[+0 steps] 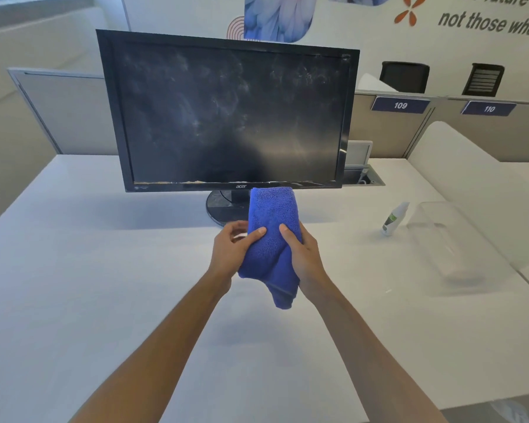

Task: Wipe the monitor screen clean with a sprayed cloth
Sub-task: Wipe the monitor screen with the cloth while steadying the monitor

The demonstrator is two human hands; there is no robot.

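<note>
Hands meet in front of the monitor (226,114), both forearms reaching forward from the lower edge of the view and converging just below its stand. The left hand (232,248) has its grip closed on the blue cloth (271,242), thumb pressed on the near face of the fabric and fingers curled behind the left edge. The right hand (303,254) grips the cloth's right side in the same way, thumb on the front and fingers wrapped out of sight behind. The cloth is folded into a thick pad held upright above the worktop (104,285), its top edge overlapping the monitor's lower bezel in the view and one loose corner hanging below the hands. The monitor's dark screen shows pale smears and dusty streaks. Right of the monitor, a small white spray bottle (395,218) stands on the white worktop, with a clear plastic cover (446,239) beside it. Behind the monitor run grey partitions (64,117), two carrying number plates (400,105) reading 109 and 110, and a wall with printed lettering.
</note>
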